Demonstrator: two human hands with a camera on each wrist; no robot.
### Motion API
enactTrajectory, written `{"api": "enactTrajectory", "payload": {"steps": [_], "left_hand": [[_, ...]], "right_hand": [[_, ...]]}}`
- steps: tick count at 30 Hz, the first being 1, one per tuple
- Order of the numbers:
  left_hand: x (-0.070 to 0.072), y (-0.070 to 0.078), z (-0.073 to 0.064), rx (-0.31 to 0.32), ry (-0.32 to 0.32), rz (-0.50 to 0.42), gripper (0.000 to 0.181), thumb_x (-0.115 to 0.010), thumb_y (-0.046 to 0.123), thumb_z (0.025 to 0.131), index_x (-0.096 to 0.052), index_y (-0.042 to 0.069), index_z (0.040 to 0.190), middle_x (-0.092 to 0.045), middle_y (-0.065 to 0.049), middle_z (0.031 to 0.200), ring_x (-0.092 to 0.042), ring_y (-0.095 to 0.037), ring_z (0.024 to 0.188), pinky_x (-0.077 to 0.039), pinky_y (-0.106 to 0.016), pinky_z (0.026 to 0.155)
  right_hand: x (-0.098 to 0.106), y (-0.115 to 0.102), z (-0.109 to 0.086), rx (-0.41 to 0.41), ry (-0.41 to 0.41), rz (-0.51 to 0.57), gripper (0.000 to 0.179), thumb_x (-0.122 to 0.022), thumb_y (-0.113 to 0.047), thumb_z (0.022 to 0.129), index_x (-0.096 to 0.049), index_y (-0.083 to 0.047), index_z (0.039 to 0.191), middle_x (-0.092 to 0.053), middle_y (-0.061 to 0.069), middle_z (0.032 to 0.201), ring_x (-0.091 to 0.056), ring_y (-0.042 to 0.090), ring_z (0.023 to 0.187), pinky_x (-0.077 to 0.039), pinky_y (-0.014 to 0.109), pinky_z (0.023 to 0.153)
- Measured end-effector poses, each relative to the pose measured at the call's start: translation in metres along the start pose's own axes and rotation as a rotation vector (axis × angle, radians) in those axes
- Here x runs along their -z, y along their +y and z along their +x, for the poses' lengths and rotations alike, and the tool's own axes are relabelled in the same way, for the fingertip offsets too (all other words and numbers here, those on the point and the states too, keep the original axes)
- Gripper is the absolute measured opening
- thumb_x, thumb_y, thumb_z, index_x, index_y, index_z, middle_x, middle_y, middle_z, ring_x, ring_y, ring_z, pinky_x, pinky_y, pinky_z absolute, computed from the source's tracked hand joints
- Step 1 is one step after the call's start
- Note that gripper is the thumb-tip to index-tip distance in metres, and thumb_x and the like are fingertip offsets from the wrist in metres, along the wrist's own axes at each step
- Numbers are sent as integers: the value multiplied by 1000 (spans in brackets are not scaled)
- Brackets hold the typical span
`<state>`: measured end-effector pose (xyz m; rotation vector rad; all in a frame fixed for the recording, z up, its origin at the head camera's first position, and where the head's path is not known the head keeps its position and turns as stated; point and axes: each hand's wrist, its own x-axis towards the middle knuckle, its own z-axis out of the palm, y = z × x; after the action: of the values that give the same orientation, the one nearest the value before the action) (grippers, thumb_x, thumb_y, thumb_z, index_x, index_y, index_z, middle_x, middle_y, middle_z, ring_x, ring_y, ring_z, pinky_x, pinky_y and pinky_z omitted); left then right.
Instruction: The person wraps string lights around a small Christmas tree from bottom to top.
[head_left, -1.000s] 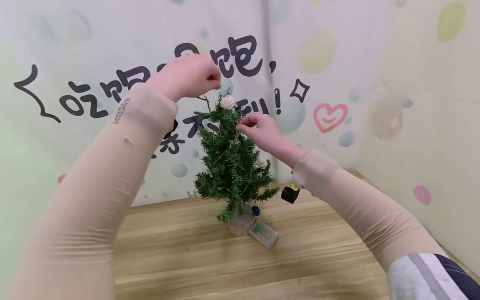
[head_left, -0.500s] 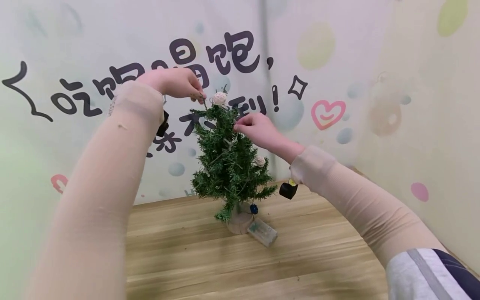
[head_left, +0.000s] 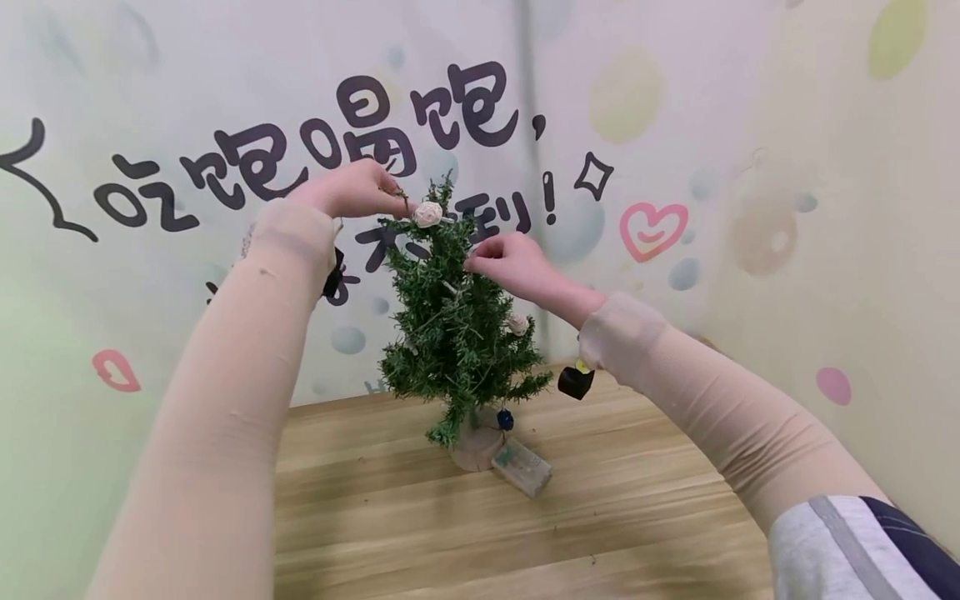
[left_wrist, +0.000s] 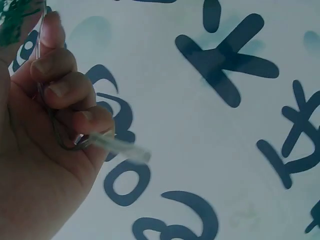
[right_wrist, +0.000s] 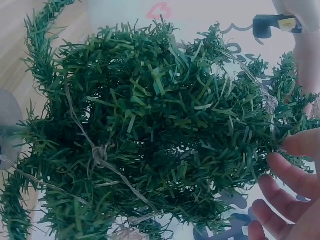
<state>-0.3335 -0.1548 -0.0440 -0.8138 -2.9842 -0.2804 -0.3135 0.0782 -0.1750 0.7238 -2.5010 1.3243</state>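
Observation:
A small green artificial Christmas tree (head_left: 457, 333) stands on a round wooden base (head_left: 474, 452). A white woven ball (head_left: 427, 214) sits near its top, a second woven ball (head_left: 517, 324) lower right. My left hand (head_left: 360, 190) is at the top left of the tree, beside the upper ball. In the left wrist view, the thin wire of a light string (left_wrist: 40, 65) runs through its curled fingers, and a pale tube (left_wrist: 122, 147) sticks out below. My right hand (head_left: 517, 262) pinches the wire at the upper right branches, its other fingers loosely bent.
A clear battery box (head_left: 522, 468) lies on the wooden table (head_left: 420, 533) against the tree base. Close above it hangs a small dark blue ornament (head_left: 505, 419). Behind the table rises a wall (head_left: 600, 50) with large lettering. Knotted wire (right_wrist: 100, 155) crosses the branches.
My left hand has come down and across to the tree's top, beside the upper woven ball, which now hangs slightly lower. The right hand stays at the upper right branches.

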Motion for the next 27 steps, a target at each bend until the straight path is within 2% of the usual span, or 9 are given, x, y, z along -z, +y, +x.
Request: {"api": "enactTrajectory", "payload": {"steps": [2,4,9,12,15,18,20,23,27], "left_hand": [[-5,-5,2,9,29,-53,40,-58,36,94,-45,14,64,-30,4,59,-24,-10,51,-28,-30,55],[-10,-11,3,22,55,-113,37,-58,37,95,-52,13,68,-33,5,61,-26,-9,51,-30,-30,56],[-20,-21,5,58,35,-332,37,-51,36,100,-66,7,116,-38,5,64,-33,-11,53,-36,-32,65],[-22,-22,5,67,-11,-392,41,-45,30,103,-56,1,130,-59,-5,95,-52,-16,82,-40,-36,85],[-21,-21,6,62,-34,-342,45,-44,30,103,-50,-1,136,-46,-16,140,-44,-27,126,-32,-42,106],[-18,-18,6,56,-16,-266,43,-48,31,101,-55,1,132,-47,-17,141,-44,-28,127,-33,-41,106],[-17,-15,5,53,18,-223,37,-51,31,100,-63,3,121,-55,-16,130,-52,-23,106,-40,-37,91],[-14,-11,4,50,68,-189,30,-54,31,98,-71,6,103,-62,-14,119,-49,-19,88,-34,-35,74],[-14,-4,4,53,69,-198,33,-52,30,99,-72,3,97,-58,-11,132,-53,-22,116,-39,-36,87]], "right_hand": [[0,2,0,-9,25,22,21,-63,-29,93,-70,-9,98,-65,9,91,-49,17,71,-41,30,68],[1,5,-1,-19,48,50,21,-61,-28,94,-66,-9,99,-63,9,96,-51,19,78,-42,32,71],[4,9,-3,-1,126,115,18,-55,-21,95,-60,-6,104,-61,12,101,-53,22,84,-43,32,71],[9,7,-1,25,156,121,20,-56,-18,95,-59,-4,108,-61,9,103,-54,22,87,-44,31,72],[15,4,4,32,149,97,25,-58,-18,94,-59,-2,113,-60,7,104,-56,21,90,-44,32,75],[21,0,8,25,134,48,25,-59,-18,94,-58,-4,115,-60,7,108,-57,20,93,-44,33,78],[25,-2,11,26,122,28,26,-58,-18,95,-58,-4,116,-60,8,111,-58,21,95,-44,34,79],[29,-2,14,26,108,9,26,-57,-19,95,-58,-6,118,-59,8,115,-58,22,98,-45,34,80],[32,-1,18,19,98,-8,28,-56,-20,95,-57,-7,120,-57,8,118,-56,23,102,-44,35,82]]}}
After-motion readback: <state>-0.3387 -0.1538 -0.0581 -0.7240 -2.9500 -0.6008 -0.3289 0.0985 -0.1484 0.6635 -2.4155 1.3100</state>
